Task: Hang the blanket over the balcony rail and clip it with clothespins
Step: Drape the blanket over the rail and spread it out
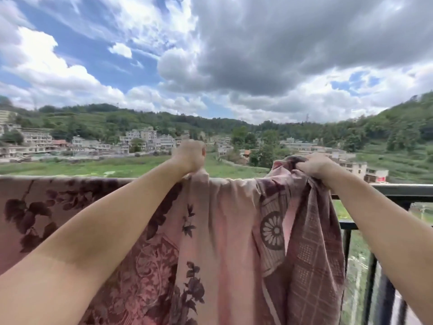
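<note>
A person drapes a pink blanket [210,231] over a dark balcony rail [403,189], with green fields, pale houses and wooded hills under heavy cloud beyond. The left hand [189,156], raised at centre frame, is curled tight around a pinch of the blanket's top edge, apparently lifting it just above the rail so the cloth can be pulled across. The right hand [316,166], centre right, has its fingers [302,165] closed around a thick bunched wad of fabric, seemingly gathering the loose end to carry it over the rail and spread it toward the bare stretch at far right.

The blanket fills the lower left and centre of the frame, already lying flat along the rail from the left edge to the left hand. Between the 2 hands the top edge sags in soft folds. It is faded pink with dark maroon leaf and flower sprays; the bunched part under the right hand shows a checked border and a round wheel-like motif. No clothespins are visible, so the clipping looks yet to come.
</note>
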A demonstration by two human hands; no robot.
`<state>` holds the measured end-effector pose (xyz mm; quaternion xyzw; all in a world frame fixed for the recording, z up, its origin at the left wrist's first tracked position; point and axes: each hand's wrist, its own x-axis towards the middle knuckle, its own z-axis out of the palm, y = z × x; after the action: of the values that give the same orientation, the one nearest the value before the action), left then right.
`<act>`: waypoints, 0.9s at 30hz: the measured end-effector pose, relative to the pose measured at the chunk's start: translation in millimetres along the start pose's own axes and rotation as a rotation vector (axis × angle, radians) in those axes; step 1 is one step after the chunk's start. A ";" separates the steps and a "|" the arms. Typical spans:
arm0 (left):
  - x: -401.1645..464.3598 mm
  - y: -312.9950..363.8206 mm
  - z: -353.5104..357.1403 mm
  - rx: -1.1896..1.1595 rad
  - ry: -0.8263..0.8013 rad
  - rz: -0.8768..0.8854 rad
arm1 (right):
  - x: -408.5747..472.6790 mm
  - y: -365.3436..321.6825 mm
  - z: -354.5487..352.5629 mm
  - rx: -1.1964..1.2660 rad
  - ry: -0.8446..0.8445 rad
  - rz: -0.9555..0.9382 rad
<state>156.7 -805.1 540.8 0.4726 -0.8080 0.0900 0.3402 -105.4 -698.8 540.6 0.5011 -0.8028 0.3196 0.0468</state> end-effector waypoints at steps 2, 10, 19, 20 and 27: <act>-9.8 18.3 12.2 -0.035 0.003 0.032 | -2.2 14.3 -10.5 -0.151 -0.051 -0.068; -98.0 192.6 36.7 -0.192 0.096 0.228 | 14.0 69.3 -45.1 0.780 -0.485 -0.110; -103.8 287.5 77.9 -0.700 0.068 -0.246 | 4.7 131.0 -73.8 0.830 -0.703 -0.390; -101.2 287.7 69.5 -0.502 0.135 -0.246 | 8.3 133.7 -77.6 0.633 -0.584 -0.494; -57.8 309.8 24.0 0.156 0.562 -0.046 | 26.1 103.5 -68.1 0.490 -0.692 -0.984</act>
<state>-91.3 -609.3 540.6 0.4723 -0.6618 0.2716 0.5150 -221.4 -650.5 556.6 0.8806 -0.3520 0.2547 -0.1895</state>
